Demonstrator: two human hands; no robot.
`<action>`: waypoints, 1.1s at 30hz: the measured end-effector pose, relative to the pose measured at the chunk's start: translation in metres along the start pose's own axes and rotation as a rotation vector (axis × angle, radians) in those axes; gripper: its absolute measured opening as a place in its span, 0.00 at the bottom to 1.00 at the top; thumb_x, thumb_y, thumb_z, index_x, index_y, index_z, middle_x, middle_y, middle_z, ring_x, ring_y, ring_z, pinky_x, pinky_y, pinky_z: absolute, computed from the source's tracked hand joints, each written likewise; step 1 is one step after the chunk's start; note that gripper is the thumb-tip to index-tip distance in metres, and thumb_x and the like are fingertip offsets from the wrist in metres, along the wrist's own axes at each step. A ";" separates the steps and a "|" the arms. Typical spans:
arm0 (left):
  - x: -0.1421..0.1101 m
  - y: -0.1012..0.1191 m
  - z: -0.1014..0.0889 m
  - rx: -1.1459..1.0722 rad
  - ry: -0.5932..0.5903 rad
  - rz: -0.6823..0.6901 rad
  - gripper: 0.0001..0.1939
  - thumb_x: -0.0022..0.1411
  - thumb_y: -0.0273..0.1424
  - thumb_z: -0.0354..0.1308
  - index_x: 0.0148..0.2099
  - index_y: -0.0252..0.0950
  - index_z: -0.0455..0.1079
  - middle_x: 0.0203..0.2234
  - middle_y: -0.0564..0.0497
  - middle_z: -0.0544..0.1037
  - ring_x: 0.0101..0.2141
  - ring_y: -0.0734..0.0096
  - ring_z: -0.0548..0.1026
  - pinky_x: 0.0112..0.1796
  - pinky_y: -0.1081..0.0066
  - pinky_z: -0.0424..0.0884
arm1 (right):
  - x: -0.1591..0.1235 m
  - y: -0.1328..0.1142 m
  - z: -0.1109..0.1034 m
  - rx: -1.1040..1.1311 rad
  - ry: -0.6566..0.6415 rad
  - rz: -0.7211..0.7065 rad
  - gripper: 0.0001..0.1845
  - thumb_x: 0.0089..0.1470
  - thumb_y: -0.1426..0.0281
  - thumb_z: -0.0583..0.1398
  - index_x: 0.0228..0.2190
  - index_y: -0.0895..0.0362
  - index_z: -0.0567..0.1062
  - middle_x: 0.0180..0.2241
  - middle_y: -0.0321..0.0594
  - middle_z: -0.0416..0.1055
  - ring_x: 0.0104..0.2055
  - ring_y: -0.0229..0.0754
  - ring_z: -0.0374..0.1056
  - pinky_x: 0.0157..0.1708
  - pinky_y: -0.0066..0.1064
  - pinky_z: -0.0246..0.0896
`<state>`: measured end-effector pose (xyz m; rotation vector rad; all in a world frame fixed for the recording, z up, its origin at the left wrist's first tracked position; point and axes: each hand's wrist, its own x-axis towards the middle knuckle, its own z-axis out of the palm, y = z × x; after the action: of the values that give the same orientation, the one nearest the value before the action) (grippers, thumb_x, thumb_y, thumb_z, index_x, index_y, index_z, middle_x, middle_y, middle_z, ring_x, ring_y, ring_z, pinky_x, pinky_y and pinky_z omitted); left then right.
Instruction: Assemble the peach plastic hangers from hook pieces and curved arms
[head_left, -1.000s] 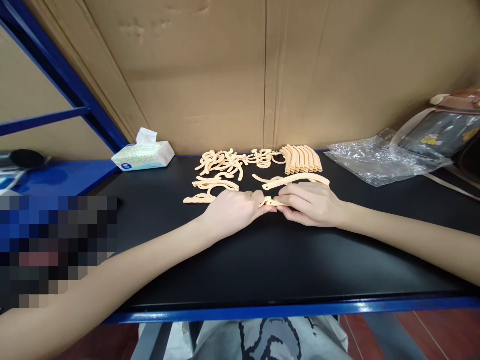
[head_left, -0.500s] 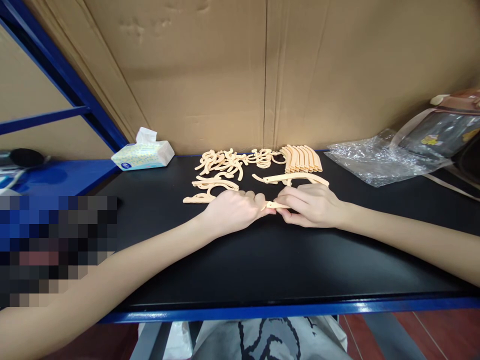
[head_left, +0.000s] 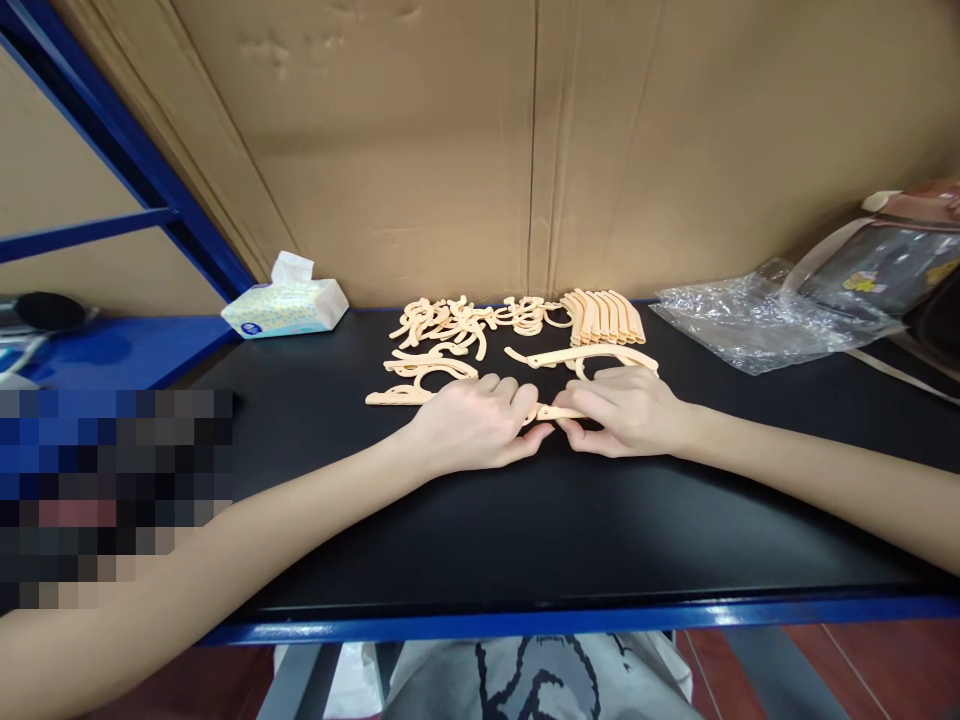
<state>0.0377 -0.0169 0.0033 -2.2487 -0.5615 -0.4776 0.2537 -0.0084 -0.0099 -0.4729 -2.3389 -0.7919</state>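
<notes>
Both my hands meet low over the black tabletop at a beige plastic folding hanger, mostly hidden by my fingers. My right hand pinches its straight arm between thumb and fingers. On the other end, my left hand is curled with its thumb near the joint; a small round end peeks out beside the fingers. Just behind my right hand lies a long beige hanger arm with a curved piece at its end. Beyond my left hand rest several beige hanger pieces, partly covered by it.
At the back sit a heap of hook-shaped beige parts and a neat row of curved arms. A tissue pack stands back left. Crumpled clear plastic and a transparent bag lie right. Cardboard walls the rear.
My left hand's thumb and fingers have loosened a little and its thumb has dropped lower. More of the hanger's joint shows. My right hand has barely moved.
</notes>
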 end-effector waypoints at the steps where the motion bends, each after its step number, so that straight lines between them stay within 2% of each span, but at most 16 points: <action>1: 0.000 0.000 0.000 0.001 0.010 0.003 0.18 0.65 0.40 0.46 0.28 0.34 0.62 0.18 0.53 0.68 0.20 0.70 0.70 0.20 0.71 0.59 | 0.000 0.000 0.000 0.006 -0.001 0.002 0.06 0.54 0.70 0.56 0.26 0.57 0.70 0.19 0.30 0.68 0.16 0.33 0.53 0.18 0.28 0.48; 5: -0.001 -0.001 0.000 0.009 0.052 0.019 0.19 0.65 0.42 0.47 0.28 0.34 0.62 0.17 0.54 0.67 0.19 0.71 0.69 0.21 0.71 0.59 | -0.001 0.001 0.001 0.047 -0.003 0.013 0.06 0.53 0.70 0.55 0.26 0.57 0.70 0.18 0.30 0.68 0.17 0.33 0.54 0.19 0.28 0.48; 12: 0.000 -0.003 -0.002 0.003 0.036 0.027 0.18 0.66 0.42 0.46 0.28 0.35 0.61 0.18 0.54 0.67 0.20 0.71 0.69 0.21 0.71 0.59 | 0.000 0.002 0.000 0.025 -0.016 0.006 0.07 0.54 0.70 0.55 0.26 0.56 0.70 0.18 0.30 0.67 0.17 0.33 0.53 0.20 0.26 0.48; 15: 0.001 -0.004 -0.003 -0.030 0.008 0.056 0.14 0.64 0.37 0.46 0.29 0.36 0.61 0.19 0.54 0.68 0.21 0.71 0.68 0.22 0.71 0.59 | 0.002 0.001 -0.002 0.002 -0.010 -0.006 0.08 0.55 0.70 0.55 0.25 0.56 0.70 0.18 0.29 0.67 0.17 0.32 0.52 0.20 0.27 0.48; 19: 0.000 -0.005 -0.004 -0.131 -0.016 0.115 0.07 0.57 0.28 0.46 0.28 0.36 0.61 0.18 0.54 0.67 0.20 0.71 0.66 0.21 0.70 0.60 | 0.003 -0.001 -0.004 -0.040 -0.013 -0.094 0.11 0.56 0.70 0.55 0.23 0.55 0.71 0.17 0.29 0.64 0.17 0.32 0.50 0.20 0.28 0.47; 23: 0.000 -0.005 -0.007 -0.214 0.015 0.199 0.05 0.53 0.28 0.46 0.27 0.37 0.61 0.18 0.54 0.66 0.20 0.71 0.64 0.22 0.70 0.60 | 0.001 0.000 -0.001 -0.004 -0.005 -0.059 0.14 0.56 0.61 0.55 0.25 0.56 0.72 0.19 0.31 0.67 0.20 0.33 0.56 0.23 0.28 0.52; 28: -0.001 -0.007 -0.014 -0.293 0.083 0.290 0.05 0.51 0.27 0.45 0.25 0.37 0.59 0.16 0.54 0.65 0.18 0.72 0.62 0.20 0.70 0.57 | -0.001 0.005 0.000 -0.029 0.025 0.012 0.28 0.52 0.45 0.53 0.24 0.57 0.72 0.19 0.34 0.67 0.22 0.36 0.59 0.27 0.32 0.51; 30: -0.002 -0.008 -0.014 -0.323 0.114 0.306 0.05 0.49 0.27 0.43 0.24 0.38 0.58 0.16 0.54 0.65 0.18 0.72 0.61 0.20 0.70 0.56 | 0.000 0.007 -0.001 -0.062 0.045 -0.025 0.29 0.52 0.43 0.52 0.22 0.56 0.71 0.18 0.34 0.66 0.21 0.36 0.58 0.27 0.34 0.49; 33: -0.005 -0.009 -0.011 -0.387 0.163 0.328 0.07 0.49 0.28 0.42 0.24 0.38 0.59 0.19 0.53 0.69 0.20 0.71 0.63 0.19 0.69 0.56 | 0.002 0.013 -0.002 -0.111 0.053 -0.072 0.24 0.56 0.49 0.53 0.21 0.55 0.70 0.18 0.33 0.67 0.23 0.37 0.58 0.31 0.35 0.51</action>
<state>0.0273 -0.0211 0.0136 -2.5709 -0.0093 -0.6329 0.2596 0.0002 -0.0022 -0.4112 -2.2826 -0.9607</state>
